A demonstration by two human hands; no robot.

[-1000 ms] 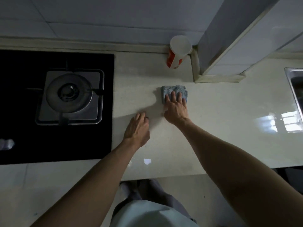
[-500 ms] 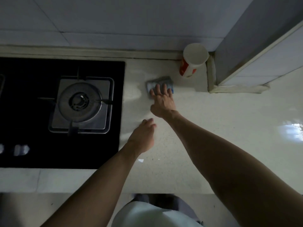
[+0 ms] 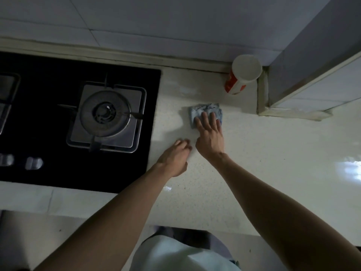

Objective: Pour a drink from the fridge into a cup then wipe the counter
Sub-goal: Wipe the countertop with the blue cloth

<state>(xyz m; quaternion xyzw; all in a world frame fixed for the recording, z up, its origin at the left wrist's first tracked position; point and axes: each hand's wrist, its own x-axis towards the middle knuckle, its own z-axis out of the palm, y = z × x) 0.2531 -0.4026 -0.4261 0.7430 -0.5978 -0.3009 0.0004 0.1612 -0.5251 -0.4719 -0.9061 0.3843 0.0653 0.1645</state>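
- My right hand (image 3: 211, 135) lies flat with the fingers straight, pressing down on the blue cloth (image 3: 205, 109) and gripping nothing; the cloth sits bunched under the fingertips, on the tabletop (image 3: 283, 163).
- My left hand (image 3: 175, 157), at 7 o'clock of the right and just beside it, rests on the tabletop with fingers loosely curled; it holds nothing.
- The cup (image 3: 242, 75) stands upright at 1 o'clock of the cloth, near it but apart, tucked into the wall corner; I cannot tell whether it holds any drink.
- The hob (image 3: 39, 124) lies at 9 o'clock.
- My reading: no bottle is in view, so the pouring looks finished; the wipe is under way; the broad stretch at 3 o'clock and the front edge at 6 o'clock probably remain to be wiped.
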